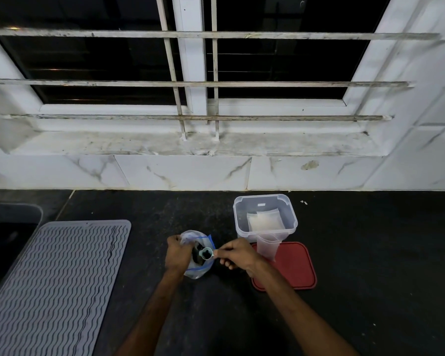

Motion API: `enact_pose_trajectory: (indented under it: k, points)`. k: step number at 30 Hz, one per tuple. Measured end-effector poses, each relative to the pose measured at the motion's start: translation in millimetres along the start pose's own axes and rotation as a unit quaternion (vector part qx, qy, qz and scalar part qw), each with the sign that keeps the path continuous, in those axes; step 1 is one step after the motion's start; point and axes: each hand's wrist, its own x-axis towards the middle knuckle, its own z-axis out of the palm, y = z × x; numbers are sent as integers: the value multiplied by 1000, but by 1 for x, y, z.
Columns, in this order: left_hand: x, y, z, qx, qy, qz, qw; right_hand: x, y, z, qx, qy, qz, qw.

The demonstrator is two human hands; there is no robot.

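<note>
Black stone counter [370,253] under a barred window [190,73], white marble tiles behind.

Zip bag [199,268] sits at 6 o'clock of frame centre, upright, with its mouth open towards us. Our left hand [176,255] has its fingers curled round the bunched rim at the bag's 9 o'clock. Our right hand [238,255] comes in from 3 o'clock. Thumb and forefinger pinch the handle of a small pale blue scoop [206,253], the other fingers are tucked under. The scoop bowl is right at the bag mouth, over something dark inside; we can't tell what.

Clear tub [238,219] at the bag's 1 o'clock, with white packets [265,220] inside and a clear pouch [267,246] draped at its front. Red lid [293,265] at 3 o'clock, grey ribbed mat [57,278] at 9 o'clock.

Risks as we see them:
- The bag is limp and only our left grip holds it up. Slacken that and the mouth folds, so the scoop tips onto the counter.
- The pinch is at the handle tip, so the scoop rolls easily.
- Dark contents on black stone mean a spill is hard to spot.
- Our right forearm is near the pouch and could snag it.
</note>
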Motion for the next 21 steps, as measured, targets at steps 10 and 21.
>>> enact_pose_trajectory:
  k: [10, 21]
  points:
    - [-7, 4, 1, -10, -14, 77, 997, -9, 4, -13, -81, 37, -46, 995]
    - [-18, -1, 6, 48, -46, 208, 976, 18, -14, 31, -541, 73, -90, 833]
